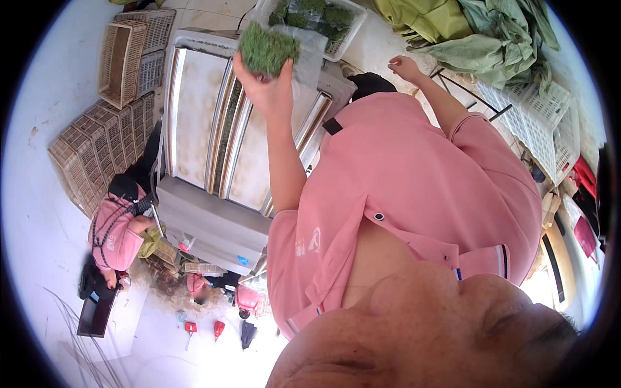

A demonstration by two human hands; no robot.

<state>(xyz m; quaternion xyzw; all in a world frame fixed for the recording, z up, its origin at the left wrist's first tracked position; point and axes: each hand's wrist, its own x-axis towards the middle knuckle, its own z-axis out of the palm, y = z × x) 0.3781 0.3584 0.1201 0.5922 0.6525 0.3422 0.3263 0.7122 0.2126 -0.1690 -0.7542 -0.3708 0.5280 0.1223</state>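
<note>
My left hand (272, 94) reaches forward, its thumb and fingers wrapped round a block of fine green leaves (268, 49). A clear plastic bag (310, 59) spreads out beside the leaves; whether they sit inside it, I cannot tell. Just beyond is a white plastic basket (353, 35) with several bagged dark green bunches (308, 14). Below the raised hand lies a metal-framed machine (220, 116) with pale, stained panels and narrow green-flecked slots. Out to my right side, my right hand (405, 68) hangs with loosely bent fingers, apart from one another, and nothing in them.
Brown slatted crates (97, 145) are stacked along the left wall. A co-worker in pink (116, 236) bends at the machine's far-left end; more people are lower down. Green cloths (498, 48) lie over a metal frame at upper right, by white crates (533, 123).
</note>
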